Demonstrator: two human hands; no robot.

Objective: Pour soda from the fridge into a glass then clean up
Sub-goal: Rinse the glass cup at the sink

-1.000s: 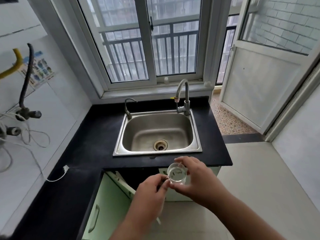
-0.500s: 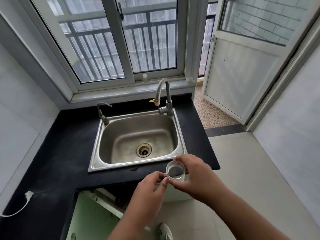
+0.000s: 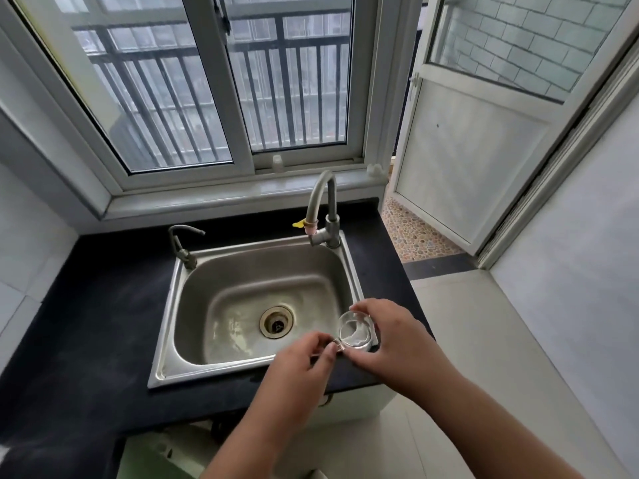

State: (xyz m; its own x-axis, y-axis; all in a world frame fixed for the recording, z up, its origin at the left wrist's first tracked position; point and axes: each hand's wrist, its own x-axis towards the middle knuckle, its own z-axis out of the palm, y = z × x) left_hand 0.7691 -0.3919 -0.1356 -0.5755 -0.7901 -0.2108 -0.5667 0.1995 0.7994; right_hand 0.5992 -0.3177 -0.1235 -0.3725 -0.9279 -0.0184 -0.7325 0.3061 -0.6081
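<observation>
A small clear glass (image 3: 356, 331) with a little clear liquid in its bottom hangs over the front right corner of the steel sink (image 3: 252, 371). My right hand (image 3: 390, 344) wraps around its right side and bottom. My left hand (image 3: 304, 368) pinches the glass at its left edge, where a small handle seems to sit; the fingers hide that part. No soda bottle or fridge is in view.
A tall grey tap (image 3: 325, 209) stands at the sink's back right corner and a small tap (image 3: 181, 242) at its back left. The black counter (image 3: 96, 323) surrounds the sink. An open white door (image 3: 463, 160) is on the right, and a window is behind the sink.
I have stepped closer to the sink. Both hands have carried the glass forward from in front of the counter to over the sink's front right corner.
</observation>
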